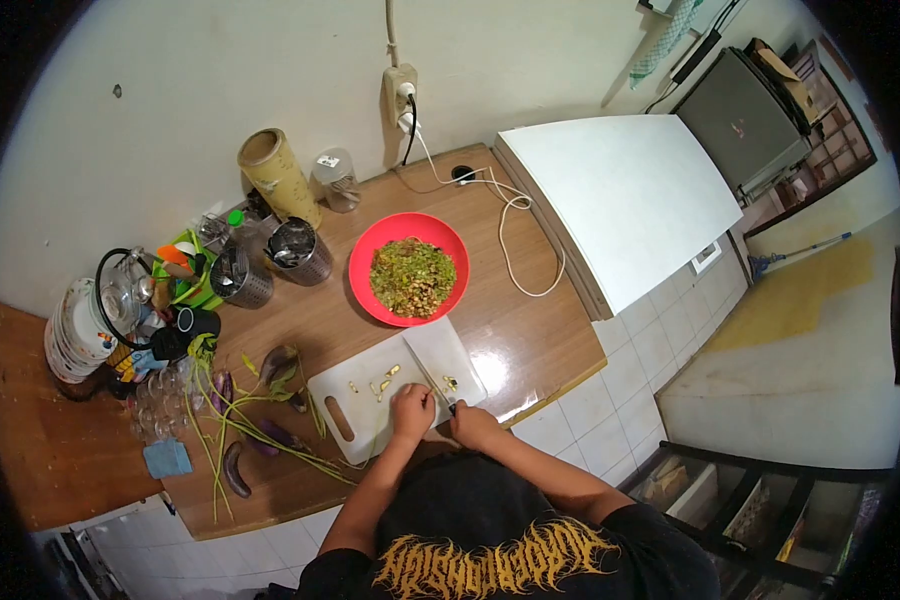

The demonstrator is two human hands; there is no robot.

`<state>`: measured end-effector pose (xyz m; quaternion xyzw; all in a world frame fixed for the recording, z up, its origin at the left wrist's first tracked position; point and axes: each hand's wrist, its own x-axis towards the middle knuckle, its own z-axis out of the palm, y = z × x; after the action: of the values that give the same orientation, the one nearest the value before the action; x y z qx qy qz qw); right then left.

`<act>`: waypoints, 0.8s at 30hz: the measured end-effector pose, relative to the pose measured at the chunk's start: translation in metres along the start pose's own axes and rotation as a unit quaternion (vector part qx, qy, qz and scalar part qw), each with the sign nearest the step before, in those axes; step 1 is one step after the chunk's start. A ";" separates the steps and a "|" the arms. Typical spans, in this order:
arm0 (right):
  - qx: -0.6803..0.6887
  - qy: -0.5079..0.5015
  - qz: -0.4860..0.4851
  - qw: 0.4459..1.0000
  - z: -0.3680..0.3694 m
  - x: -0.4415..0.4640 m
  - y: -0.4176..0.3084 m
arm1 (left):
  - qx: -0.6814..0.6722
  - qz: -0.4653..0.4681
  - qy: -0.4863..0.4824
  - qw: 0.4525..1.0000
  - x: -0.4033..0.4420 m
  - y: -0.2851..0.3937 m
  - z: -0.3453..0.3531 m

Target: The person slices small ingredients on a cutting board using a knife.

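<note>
Red bowl (451, 238) of chopped greens, hands (442, 408) at white board (329, 380), seemingly cutting

"What is the knife (429, 369) showing?"
"Its blade is slanting away across the board (370, 360), its dark handle sitting in the right hand (477, 428)."
"And the board?"
"White, its slotted end is facing left; it is lying flat on the surface (510, 340), partly under the left hand (413, 410)."
"The cut pieces (386, 384)?"
"Small, pale yellow-green, they are lying scattered left of the blade; a few more are lying right of it."
</note>
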<state>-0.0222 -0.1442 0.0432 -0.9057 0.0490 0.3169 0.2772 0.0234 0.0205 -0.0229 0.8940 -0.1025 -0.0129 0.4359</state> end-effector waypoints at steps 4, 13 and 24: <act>0.016 0.020 -0.011 1.000 0.007 0.006 -0.001 | 0.024 -0.022 -0.001 0.999 0.000 0.003 0.001; -0.010 0.034 -0.015 0.999 -0.003 0.022 -0.009 | 0.035 -0.033 0.001 0.999 0.000 -0.002 0.007; -0.009 0.022 -0.016 1.000 -0.004 0.020 -0.014 | 0.050 -0.046 0.004 0.998 0.000 0.002 0.005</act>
<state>-0.0010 -0.1326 0.0403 -0.9155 0.0377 0.2932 0.2730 0.0227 0.0156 -0.0245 0.9185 -0.0601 -0.0245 0.3901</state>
